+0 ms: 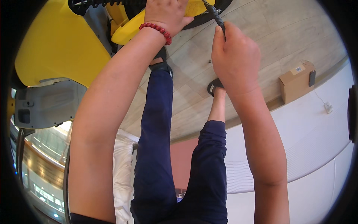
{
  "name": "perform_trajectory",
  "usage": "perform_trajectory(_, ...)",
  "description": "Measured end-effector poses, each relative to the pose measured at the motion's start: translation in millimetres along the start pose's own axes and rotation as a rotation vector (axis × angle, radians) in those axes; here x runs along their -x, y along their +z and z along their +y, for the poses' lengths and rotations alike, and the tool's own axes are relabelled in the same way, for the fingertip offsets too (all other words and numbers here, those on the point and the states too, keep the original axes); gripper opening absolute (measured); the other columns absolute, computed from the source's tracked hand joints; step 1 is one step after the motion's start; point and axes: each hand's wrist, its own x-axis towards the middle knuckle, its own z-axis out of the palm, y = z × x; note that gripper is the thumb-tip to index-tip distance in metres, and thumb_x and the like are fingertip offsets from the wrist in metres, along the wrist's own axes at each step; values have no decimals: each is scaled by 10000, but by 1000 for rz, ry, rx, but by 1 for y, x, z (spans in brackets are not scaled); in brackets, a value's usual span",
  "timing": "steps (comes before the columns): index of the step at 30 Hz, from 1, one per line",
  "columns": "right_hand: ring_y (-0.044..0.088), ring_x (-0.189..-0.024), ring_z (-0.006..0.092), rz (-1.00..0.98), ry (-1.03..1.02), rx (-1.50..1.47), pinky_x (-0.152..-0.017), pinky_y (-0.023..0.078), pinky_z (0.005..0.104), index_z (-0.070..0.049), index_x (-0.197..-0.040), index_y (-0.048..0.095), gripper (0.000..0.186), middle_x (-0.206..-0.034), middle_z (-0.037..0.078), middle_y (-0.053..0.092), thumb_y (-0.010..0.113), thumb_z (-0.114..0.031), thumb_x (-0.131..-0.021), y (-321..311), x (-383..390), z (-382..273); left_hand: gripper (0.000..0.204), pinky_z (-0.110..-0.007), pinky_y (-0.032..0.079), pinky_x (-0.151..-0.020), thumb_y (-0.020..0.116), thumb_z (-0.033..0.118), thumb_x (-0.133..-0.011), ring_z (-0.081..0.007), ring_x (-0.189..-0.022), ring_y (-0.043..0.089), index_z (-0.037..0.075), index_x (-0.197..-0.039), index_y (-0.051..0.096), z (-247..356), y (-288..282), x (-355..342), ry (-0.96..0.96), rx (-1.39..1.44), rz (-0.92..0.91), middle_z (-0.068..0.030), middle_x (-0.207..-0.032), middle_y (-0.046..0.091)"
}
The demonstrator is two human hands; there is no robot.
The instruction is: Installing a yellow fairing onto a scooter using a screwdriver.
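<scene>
My left hand [166, 16], with a red bead bracelet [158, 30] at the wrist, lies on the yellow fender [128, 33] of a scooter at the top. Its thumb stretches out to the right, and the fingertips run past the upper edge. My right hand [236, 56] is closed around a slim hand tool with a black knurled handle [215, 15]. The tool slants up and left to the fender and the black tire [223, 5]. What its metal tip touches is too small to make out.
Yellow scooter bodywork [61, 48] with a grey panel [48, 104] fills the left side. A black coil spring [99, 3] shows at the top. On the wooden floor [190, 108], a cardboard box [296, 82] stands by the white wall [298, 130] at right. A small dark piece [209, 61] lies between my feet.
</scene>
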Motion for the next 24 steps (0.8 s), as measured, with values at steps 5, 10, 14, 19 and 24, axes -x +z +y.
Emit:
perform_trajectory(5, 611, -560, 346, 49, -40, 16, -498, 473, 439, -55, -798, 563, 162, -633, 137, 621, 568, -192, -886, 4, -1, 5, 761, -462, 250, -1102, 795, 385, -634, -311, -1183, 423, 57, -1233, 459, 0, 1, 0, 6, -31, 30, -144, -1165, 487)
perform_trajectory(10, 614, -567, 343, 22, -77, 45, -505, 475, 440, -55, -797, 567, 169, -639, 134, 626, 565, -198, -886, -3, -3, 8, 619, -433, 349, -924, 767, 412, -685, -265, -1044, 527, 103, -1167, 532, -1, 6, 3, -23, -56, -41, -98, -1055, 575)
perform_trajectory(14, 612, -565, 345, 0, -45, 16, -514, 476, 443, -54, -787, 567, 182, -635, 135, 624, 559, -204, -891, -2, -1, 7, 411, -386, 470, -737, 707, 418, -779, -235, -872, 643, 140, -1073, 639, -1, 10, 5, -21, -82, -86, -62, -946, 672)
perform_trajectory(19, 600, -551, 348, 10, -21, -6, -509, 465, 452, -53, -774, 565, 188, -601, 137, 605, 564, -201, -890, 0, -2, 5, 776, -478, 240, -1106, 805, 339, -640, -312, -1180, 422, 60, -1267, 444, 3, 2, 9, 3, -13, 58, -145, -1170, 484)
perform_trajectory(24, 586, -544, 357, 21, 6, -56, -506, 456, 455, -51, -748, 561, 196, -559, 143, 576, 566, -187, -889, 2, -1, 6, 786, -494, 226, -1110, 810, 260, -638, -322, -1188, 412, 65, -1294, 424, 6, -3, 12, -4, 59, 46, -151, -1196, 472)
